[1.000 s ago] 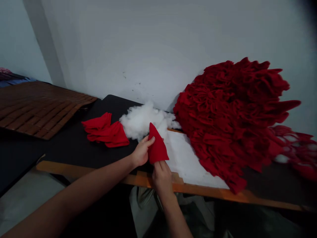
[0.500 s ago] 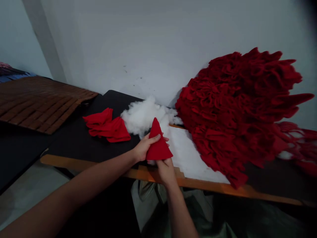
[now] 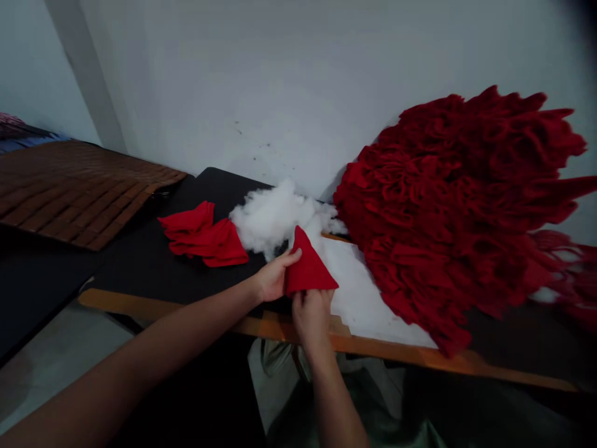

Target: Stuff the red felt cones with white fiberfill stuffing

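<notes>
A red cone-shaped fabric hat (image 3: 308, 264) is held point-up above the front of the table. My left hand (image 3: 275, 277) grips its left side, thumb on the front face and the other fingers behind it. At the hat's lower edge is my right hand (image 3: 312, 314), bent and closed, its fingertips hidden inside or behind the fabric. Whatever those fingers hold cannot be seen. Just behind the hat lies a loose heap of white fluffy stuffing (image 3: 273, 214). Several flat red fabric pieces (image 3: 205, 236) rest left of the stuffing.
A large pile of red fabric pieces (image 3: 429, 205) leans on the wall at right. White sheet (image 3: 368, 305) covers part of the black table (image 3: 135, 264), which has a wooden front edge (image 3: 140, 305). Brown woven mat (image 3: 79, 186) lies at left. Red-and-white items (image 3: 564, 267) sit far right.
The hat has shifted slightly right and tilted. My right hand has moved up against its lower edge, with the fingers now bent there. The left hand keeps hold of the hat's side.
</notes>
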A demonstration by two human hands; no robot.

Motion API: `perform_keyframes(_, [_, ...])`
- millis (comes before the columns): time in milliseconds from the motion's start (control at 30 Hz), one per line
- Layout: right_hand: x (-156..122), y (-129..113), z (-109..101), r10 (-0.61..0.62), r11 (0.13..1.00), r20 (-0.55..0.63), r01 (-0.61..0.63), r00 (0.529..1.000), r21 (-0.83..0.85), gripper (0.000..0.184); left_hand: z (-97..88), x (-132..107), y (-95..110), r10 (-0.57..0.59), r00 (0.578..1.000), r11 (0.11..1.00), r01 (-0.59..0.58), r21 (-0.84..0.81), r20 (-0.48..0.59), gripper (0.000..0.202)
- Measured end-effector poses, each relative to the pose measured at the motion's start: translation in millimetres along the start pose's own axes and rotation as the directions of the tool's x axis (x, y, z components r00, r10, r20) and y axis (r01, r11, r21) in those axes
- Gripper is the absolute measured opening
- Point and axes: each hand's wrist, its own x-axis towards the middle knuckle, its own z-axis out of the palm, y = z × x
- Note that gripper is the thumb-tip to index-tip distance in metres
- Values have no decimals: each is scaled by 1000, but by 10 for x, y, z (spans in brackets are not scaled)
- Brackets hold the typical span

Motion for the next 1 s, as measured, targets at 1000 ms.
perform_keyframes(1000, [687,752,454,142,985,226,-161,964,69,53,-40,62,419,245,948,954,-273,-123,-204,21])
